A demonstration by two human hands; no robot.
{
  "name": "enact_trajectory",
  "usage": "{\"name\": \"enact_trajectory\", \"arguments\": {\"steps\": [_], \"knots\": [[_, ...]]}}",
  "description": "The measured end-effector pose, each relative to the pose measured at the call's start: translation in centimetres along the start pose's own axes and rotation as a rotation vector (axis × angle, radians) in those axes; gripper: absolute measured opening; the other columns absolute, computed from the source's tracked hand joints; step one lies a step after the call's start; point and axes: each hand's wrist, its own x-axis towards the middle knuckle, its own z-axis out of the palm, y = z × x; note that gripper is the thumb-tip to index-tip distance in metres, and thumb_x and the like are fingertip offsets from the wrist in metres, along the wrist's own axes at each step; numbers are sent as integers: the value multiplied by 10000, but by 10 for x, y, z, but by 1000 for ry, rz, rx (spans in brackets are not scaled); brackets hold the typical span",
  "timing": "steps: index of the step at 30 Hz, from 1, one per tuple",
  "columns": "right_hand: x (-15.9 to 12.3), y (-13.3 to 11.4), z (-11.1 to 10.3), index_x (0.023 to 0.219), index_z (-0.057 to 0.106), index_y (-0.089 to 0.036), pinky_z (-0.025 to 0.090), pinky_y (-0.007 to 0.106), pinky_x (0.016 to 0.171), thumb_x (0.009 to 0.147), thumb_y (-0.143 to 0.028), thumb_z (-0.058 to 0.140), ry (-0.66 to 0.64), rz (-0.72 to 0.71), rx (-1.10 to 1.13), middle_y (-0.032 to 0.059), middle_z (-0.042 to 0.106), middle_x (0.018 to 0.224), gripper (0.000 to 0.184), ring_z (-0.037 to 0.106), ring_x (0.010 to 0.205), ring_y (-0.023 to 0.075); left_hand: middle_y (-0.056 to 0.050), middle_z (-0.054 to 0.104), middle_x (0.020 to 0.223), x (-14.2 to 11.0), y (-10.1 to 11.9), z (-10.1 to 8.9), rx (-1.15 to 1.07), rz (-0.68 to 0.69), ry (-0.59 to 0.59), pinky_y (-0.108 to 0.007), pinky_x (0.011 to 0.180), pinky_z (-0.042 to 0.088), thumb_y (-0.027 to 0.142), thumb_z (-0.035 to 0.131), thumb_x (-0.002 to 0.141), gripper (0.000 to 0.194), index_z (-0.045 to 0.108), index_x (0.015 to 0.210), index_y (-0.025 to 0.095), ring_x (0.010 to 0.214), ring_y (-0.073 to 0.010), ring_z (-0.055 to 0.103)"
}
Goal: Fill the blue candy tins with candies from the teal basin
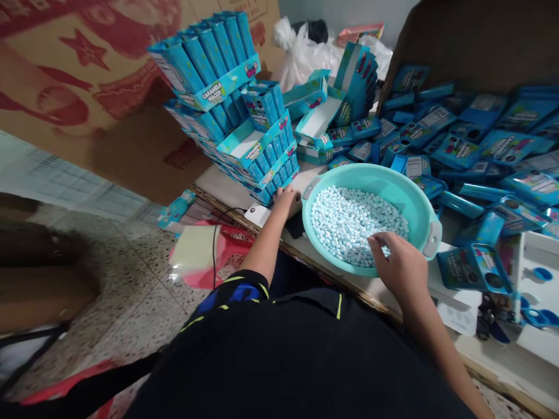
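Note:
A turquoise bowl (371, 171) with pale grips holds many small light-blue candies (349, 221). Over its near right side is my right hand (399, 265), fingers curled and thumb pressed in against them; what is in the pinch, if anything, is too small to make out. To the left of the bowl, my left hand (287, 198) lies at the foot of a tall stack of blue candy boxes (262, 154) in display trays. Its fingers reach forward against the bottom of the stack, partly hidden, and I see nothing held in them.
Loose blue boxes (463, 148) are heaped at the right. Emptied-looking display trays (318, 119) stand behind the bowl. A large printed carton (109, 87) rises at the left. A white device (257, 214) with a cable sits at the table edge; keys (487, 317) lie at the right.

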Motion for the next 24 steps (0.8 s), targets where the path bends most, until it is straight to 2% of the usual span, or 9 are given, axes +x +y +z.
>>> {"name": "enact_trajectory", "arguments": {"steps": [3, 8, 11, 13, 14, 17, 19, 21, 24], "knots": [[1, -1, 1, 953, 731, -212, 382, 317, 625, 1057, -460, 529, 14, -4, 3, 81, 817, 952, 337, 739, 814, 247, -62, 591, 817, -2, -13, -6, -139, 76, 75, -421, 1014, 474, 245, 641, 875, 318, 502, 591, 213, 940, -249, 586], [-1, -3, 1, 955, 738, -211, 380, 312, 606, 1042, -459, 553, 48, 34, -9, 72, 813, 919, 322, 746, 804, 245, -35, 466, 721, -11, -29, -13, -319, 158, 219, -379, 941, 509, 275, 518, 966, 436, 272, 606, 241, 849, -216, 549], [-4, -3, 2, 960, 739, -209, 404, 317, 621, 1040, -453, 563, 85, 38, -17, 79, 815, 928, 311, 749, 805, 242, -40, 535, 797, -16, -37, -20, -369, 214, 196, -368, 949, 524, 282, 610, 905, 331, 386, 665, 240, 892, -215, 579], [-5, -3, 3, 958, 740, -209, 429, 322, 636, 1046, -449, 559, 121, 38, -13, 85, 815, 928, 313, 749, 803, 239, -60, 616, 943, -19, -43, -26, -406, 203, 168, -363, 969, 536, 233, 650, 836, 121, 534, 804, 228, 967, -218, 620], [-6, -4, 4, 956, 741, -210, 443, 323, 647, 1050, -445, 557, 139, 36, -10, 87, 814, 924, 313, 751, 808, 240, -78, 644, 1042, -21, -46, -29, -427, 182, 154, -364, 1001, 537, 202, 646, 813, 113, 588, 909, 219, 1031, -222, 637], [-6, -4, 5, 944, 744, -210, 464, 324, 661, 1054, -431, 559, 180, 30, -4, 88, 812, 901, 309, 760, 821, 245, -127, 641, 1331, -29, -53, -32, -502, 94, 107, -389, 1152, 489, 143, 624, 802, 421, 628, 1217, 212, 1274, -239, 618], [-6, -4, 5, 944, 745, -208, 461, 323, 648, 1052, -427, 566, 183, 30, -12, 87, 813, 898, 303, 764, 814, 246, -137, 621, 1426, -36, -55, -30, -582, 4, 79, -418, 1210, 451, 154, 640, 822, 501, 620, 1319, 216, 1365, -256, 587], [-6, -4, 4, 939, 743, -206, 454, 321, 631, 1050, -428, 573, 183, 26, -23, 87, 814, 898, 301, 765, 800, 245, -136, 667, 1374, -40, -54, -27, -653, -104, 41, -459, 1209, 455, 199, 679, 822, 458, 666, 1280, 206, 1335, -290, 615], [-6, -5, 3, 932, 738, -209, 461, 320, 632, 1048, -421, 580, 180, 16, -25, 84, 815, 898, 289, 769, 802, 242, -111, 764, 1135, -43, -48, -23, -795, -182, -4, -503, 1161, 490, 273, 773, 740, 330, 760, 1057, 181, 1167, -333, 689]]}}
